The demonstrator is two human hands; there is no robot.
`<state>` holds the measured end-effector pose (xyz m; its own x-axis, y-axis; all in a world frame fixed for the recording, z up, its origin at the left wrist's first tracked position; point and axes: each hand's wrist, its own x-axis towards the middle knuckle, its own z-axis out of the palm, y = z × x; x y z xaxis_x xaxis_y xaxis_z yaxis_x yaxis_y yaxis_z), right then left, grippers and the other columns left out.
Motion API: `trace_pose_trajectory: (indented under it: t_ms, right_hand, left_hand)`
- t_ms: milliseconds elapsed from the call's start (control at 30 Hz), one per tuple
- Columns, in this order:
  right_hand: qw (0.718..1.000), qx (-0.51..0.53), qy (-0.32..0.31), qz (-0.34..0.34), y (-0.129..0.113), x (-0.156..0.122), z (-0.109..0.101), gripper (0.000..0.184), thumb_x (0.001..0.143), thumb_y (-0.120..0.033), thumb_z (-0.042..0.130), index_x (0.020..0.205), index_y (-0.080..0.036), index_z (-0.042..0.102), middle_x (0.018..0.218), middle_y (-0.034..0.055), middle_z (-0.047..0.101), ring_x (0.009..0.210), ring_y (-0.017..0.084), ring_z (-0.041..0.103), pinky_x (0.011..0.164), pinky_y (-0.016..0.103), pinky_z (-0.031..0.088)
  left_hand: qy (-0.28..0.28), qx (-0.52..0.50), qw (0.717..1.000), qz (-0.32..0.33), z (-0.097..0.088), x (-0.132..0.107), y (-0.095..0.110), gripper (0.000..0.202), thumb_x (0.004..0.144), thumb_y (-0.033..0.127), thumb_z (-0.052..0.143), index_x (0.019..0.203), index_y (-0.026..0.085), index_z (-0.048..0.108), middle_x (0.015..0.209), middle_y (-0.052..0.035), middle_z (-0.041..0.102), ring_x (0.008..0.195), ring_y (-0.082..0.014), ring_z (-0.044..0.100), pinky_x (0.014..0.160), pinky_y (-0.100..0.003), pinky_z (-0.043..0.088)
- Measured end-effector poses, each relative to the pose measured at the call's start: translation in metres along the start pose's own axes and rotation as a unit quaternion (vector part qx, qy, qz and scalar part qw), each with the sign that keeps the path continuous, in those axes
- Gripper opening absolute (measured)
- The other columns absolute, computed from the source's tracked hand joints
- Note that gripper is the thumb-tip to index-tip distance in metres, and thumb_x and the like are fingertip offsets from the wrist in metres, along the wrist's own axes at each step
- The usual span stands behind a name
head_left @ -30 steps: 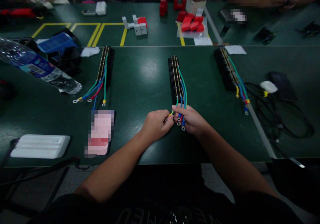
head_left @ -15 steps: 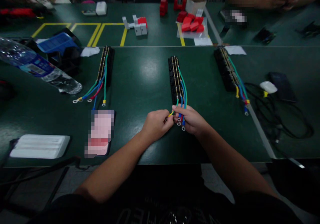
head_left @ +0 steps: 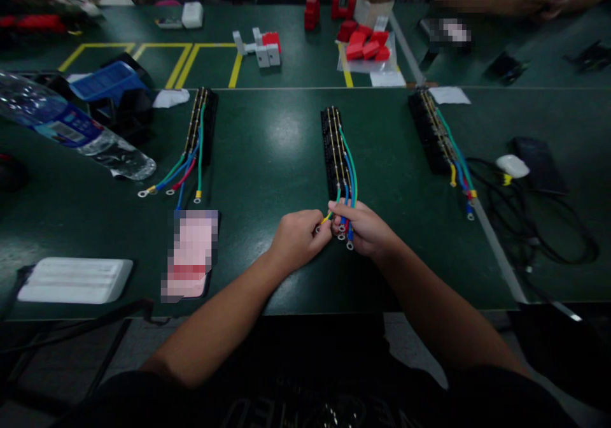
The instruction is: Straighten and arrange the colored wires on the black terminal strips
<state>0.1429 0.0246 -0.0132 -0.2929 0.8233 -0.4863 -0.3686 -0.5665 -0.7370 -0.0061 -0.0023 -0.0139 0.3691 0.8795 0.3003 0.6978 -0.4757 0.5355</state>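
In the middle of the green table lies a black terminal strip (head_left: 333, 149) with brass-coloured bars along its top. Green, blue and red wires (head_left: 354, 167) leave its right side and front end, tipped with ring lugs. My right hand (head_left: 363, 225) is closed around this bundle, and several ring lugs (head_left: 350, 244) stick out below its fingers. My left hand (head_left: 300, 237) pinches the yellow-sleeved end of a green wire (head_left: 327, 218), close against the right fingertips. Part of that wire's ring lug shows at the left fingers; the fingers hide the rest.
Similar wired strips lie at left (head_left: 201, 122) and right (head_left: 429, 132). A phone (head_left: 193, 249), a white power bank (head_left: 76, 280) and a water bottle (head_left: 76, 125) occupy the left side. Red parts (head_left: 367, 47) sit at the back; a black cable (head_left: 548, 243) coils at right. Another person's hands (head_left: 541, 0) are across the table.
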Motion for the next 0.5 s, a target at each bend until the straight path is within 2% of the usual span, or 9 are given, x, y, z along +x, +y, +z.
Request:
trace_pose_trajectory:
  t_ms: [500]
  right_hand:
    - [1.000, -0.007, 0.010, 0.001, 0.0010, 0.0001, -0.0003, 0.026, 0.070, -0.024, 0.070, 0.063, -0.017, 0.046, 0.046, -0.0062, 0.048, 0.039, 0.005, 0.044, 0.041, 0.017, 0.036]
  left_hand:
    - [-0.008, 0.010, 1.000, 0.002, 0.0000, -0.0003, -0.0002, 0.028, 0.085, 0.027, 0.046, 0.059, 0.017, 0.046, 0.054, 0.0024, 0.046, 0.050, -0.0095, 0.039, 0.052, -0.026, 0.026]
